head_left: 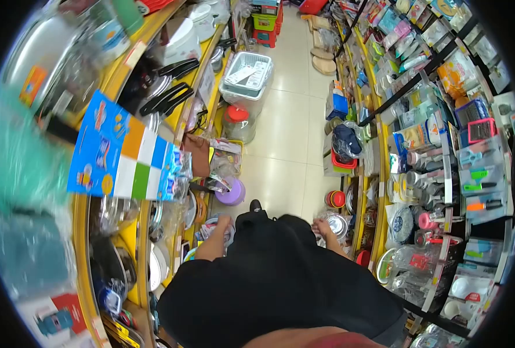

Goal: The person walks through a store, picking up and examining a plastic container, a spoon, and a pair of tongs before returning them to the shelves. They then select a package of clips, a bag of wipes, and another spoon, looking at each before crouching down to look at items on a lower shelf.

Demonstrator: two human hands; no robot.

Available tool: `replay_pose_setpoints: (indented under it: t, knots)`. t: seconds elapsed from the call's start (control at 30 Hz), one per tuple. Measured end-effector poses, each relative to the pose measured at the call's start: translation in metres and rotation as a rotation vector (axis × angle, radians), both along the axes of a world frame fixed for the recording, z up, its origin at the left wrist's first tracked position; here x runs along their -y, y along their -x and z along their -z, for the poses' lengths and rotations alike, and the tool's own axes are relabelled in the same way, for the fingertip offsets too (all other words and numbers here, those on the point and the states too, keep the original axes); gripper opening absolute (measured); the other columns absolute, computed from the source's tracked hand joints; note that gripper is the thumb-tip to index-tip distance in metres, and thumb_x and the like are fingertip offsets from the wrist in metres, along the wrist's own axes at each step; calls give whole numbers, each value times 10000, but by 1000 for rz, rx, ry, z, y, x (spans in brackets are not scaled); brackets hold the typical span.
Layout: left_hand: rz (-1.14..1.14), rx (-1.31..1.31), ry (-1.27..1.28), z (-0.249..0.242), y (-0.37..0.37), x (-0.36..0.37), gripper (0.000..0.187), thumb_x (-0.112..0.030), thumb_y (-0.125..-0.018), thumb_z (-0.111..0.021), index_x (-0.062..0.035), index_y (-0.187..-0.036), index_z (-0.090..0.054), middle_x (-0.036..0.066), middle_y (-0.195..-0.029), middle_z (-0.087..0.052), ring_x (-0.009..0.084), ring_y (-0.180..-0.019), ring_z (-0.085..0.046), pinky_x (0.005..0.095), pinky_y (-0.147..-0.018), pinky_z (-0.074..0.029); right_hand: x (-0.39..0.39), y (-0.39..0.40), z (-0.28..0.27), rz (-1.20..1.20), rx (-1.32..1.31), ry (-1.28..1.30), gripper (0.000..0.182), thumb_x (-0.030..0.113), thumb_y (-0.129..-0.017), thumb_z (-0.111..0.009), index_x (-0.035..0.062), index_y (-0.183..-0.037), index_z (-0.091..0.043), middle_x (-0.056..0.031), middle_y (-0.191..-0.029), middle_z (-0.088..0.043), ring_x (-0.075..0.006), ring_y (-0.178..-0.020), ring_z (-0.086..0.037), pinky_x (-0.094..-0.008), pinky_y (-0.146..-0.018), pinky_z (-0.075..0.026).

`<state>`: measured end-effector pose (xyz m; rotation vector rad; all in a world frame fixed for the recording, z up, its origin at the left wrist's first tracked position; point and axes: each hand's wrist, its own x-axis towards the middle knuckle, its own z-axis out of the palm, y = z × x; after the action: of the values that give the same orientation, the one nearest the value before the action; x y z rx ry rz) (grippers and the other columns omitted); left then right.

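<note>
My left hand [224, 223] hangs low at my left side, its fingers curled in and nothing showing in them. Below it, by the left shelving, sit plastic-wrapped goods [206, 229]. On the other side, my right hand [321, 227] is also curled, with no object visible in the fingers. It overlaps a clear-wrapped round container [336, 225] beside the right shelves in this view. My black shirt [280, 272] fills the lower middle, and one dark shoe [256, 205] shows on the tiles.
A pale tiled aisle [275, 139] runs ahead between crowded shelves. Along its left edge stand a purple tub [230, 192], a red-lidded jar [238, 123] and stacked plastic baskets [247, 74]. A red-lidded jar [336, 199] and wooden boards [323, 64] line the right. A blue promotional card [104, 151] juts from the left shelf.
</note>
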<state>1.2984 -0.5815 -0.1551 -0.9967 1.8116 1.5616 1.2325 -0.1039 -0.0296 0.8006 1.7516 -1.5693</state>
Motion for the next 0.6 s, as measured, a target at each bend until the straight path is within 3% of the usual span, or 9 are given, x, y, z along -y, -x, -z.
replay_pose_setpoints:
  t: [0.07,0.1,0.17,0.2,0.23,0.33,0.53,0.57,0.6]
  knots:
    - [-87,-273,180,-86,96,-2,178,-165,-773,-446,-13,-753,-535,100,-540,-514,181,-423,-502,320,-355,-358,2,0,2,-52,170,-73,122,152,-789,-485,60,-859,-527,-60,-662,-539,-174,-549,-529,-311,-475,-423]
    - [-24,-243,108,-43,134,17,191,-186,-775,-461,-15,-777,-546,91,-578,-532,171,-473,-529,299,-365,-379,-3,4,8,-61,228,-163,160,130,-786,-457,87,-926,-522,-46,-665,-523,-181,-569,-522,-333,-547,-454]
    - [-46,-192,17,-94,214,14,185,-187,-772,-475,-16,-788,-547,75,-603,-540,155,-514,-542,281,-372,-386,-27,-9,85,248,311,-62,138,163,-782,-476,80,-844,-566,-85,-607,-529,-184,-577,-529,-331,-550,-448]
    - [-77,-200,22,-100,249,11,172,-181,-768,-482,-23,-790,-548,69,-603,-540,151,-502,-539,274,-365,-381,-42,-12,128,-224,49,-293,138,180,-768,-491,76,-801,-576,-107,-607,-536,-201,-585,-539,-342,-550,-447]
    - [-108,-206,24,-100,279,8,160,-176,-764,-488,-31,-792,-549,63,-603,-541,147,-491,-535,268,-357,-377,-43,-3,134,-349,13,-371,143,188,-762,-494,76,-786,-579,-112,-613,-541,-207,-584,-542,-344,-546,-446]
    - [-84,-224,-160,-73,350,3,136,-156,-756,-493,-36,-782,-551,61,-590,-533,144,-464,-526,269,-346,-369,-33,59,147,-428,49,-413,161,211,-744,-504,74,-740,-588,-126,-632,-558,-225,-584,-551,-349,-534,-442]
    - [-75,-158,60,-56,428,-23,86,-104,-713,-520,-28,-708,-560,57,-578,-545,143,-449,-522,269,-366,-384,-59,255,256,-768,-271,-535,214,258,-708,-523,70,-649,-605,-154,-669,-591,-260,-582,-570,-358,-511,-436]
    - [-60,-194,91,-48,437,-18,80,-98,-710,-522,-30,-696,-561,57,-579,-549,147,-448,-524,268,-373,-390,-30,314,218,-926,-547,-636,224,266,-702,-526,69,-634,-608,-159,-675,-596,-266,-581,-573,-360,-507,-434]
    - [-46,-198,55,-39,460,-7,90,-91,-702,-522,-21,-678,-573,64,-574,-555,162,-467,-537,271,-400,-405,-32,374,158,-466,-199,-347,209,224,-714,-508,56,-628,-599,-129,-658,-600,-212,-530,-556,-328,-486,-434]
